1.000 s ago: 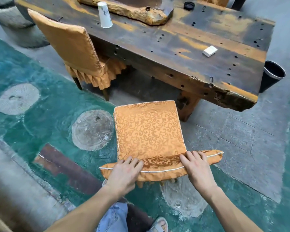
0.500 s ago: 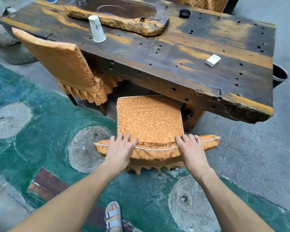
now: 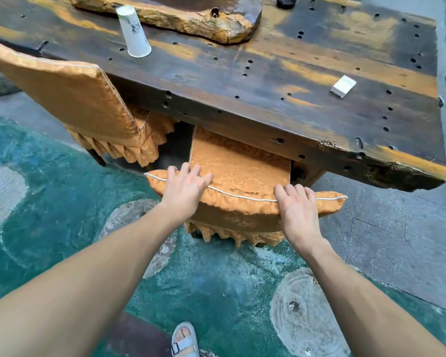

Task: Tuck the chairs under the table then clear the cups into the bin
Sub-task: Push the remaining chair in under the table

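The chair point(image 3: 240, 163) is sliding under the table point(image 3: 268, 81). A second ago its whole seat was lying clear of the table edge. Now most of the seat is sitting beneath the table, leaving only the rear strip and backrest outside.

The left hand point(image 3: 188, 186) and right hand point(image 3: 298, 210) are pressing on the backrest top. They are set apart, with fingers laid fairly straight over the piping.

The second chair point(image 3: 70, 99) is standing further along the same table edge. The cup point(image 3: 134, 34) is standing upside down on the table top.

Tucking appears nearly complete for this chair, and the cup clearing is not yet begun.
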A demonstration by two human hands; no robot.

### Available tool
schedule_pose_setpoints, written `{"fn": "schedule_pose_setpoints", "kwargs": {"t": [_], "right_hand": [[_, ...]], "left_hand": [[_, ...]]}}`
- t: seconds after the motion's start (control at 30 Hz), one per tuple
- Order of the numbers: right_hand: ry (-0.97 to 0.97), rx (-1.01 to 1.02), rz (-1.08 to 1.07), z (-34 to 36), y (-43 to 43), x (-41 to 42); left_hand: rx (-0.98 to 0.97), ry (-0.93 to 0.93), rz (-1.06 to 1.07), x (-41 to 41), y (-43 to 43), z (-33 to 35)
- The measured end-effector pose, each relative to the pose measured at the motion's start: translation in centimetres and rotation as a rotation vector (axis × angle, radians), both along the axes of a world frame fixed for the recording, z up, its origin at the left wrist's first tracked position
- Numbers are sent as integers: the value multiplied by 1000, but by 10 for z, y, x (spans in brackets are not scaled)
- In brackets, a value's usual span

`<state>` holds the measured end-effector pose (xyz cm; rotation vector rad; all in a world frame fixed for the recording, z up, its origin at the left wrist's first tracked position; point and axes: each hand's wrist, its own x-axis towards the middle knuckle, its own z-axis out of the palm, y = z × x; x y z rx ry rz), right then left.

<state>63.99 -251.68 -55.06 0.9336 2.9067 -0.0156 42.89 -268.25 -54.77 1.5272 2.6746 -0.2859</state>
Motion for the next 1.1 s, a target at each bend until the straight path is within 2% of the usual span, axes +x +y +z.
{"fn": "schedule_pose_setpoints", "kwargs": {"t": [0.27, 0.6, 0.8, 1.1], "right_hand": [[-2, 55, -57, -1, 4, -67], [-49, 95, -71, 0, 20, -78], [-23, 58, -78, 3, 20, -78], [10, 46, -94, -3, 30, -85]], "left_hand": [[-4, 11, 39, -73, 28, -1], [37, -25, 0, -87, 47, -7], [-136, -174, 5, -92, 60, 17], [-122, -126, 1, -96, 66, 12]]}}
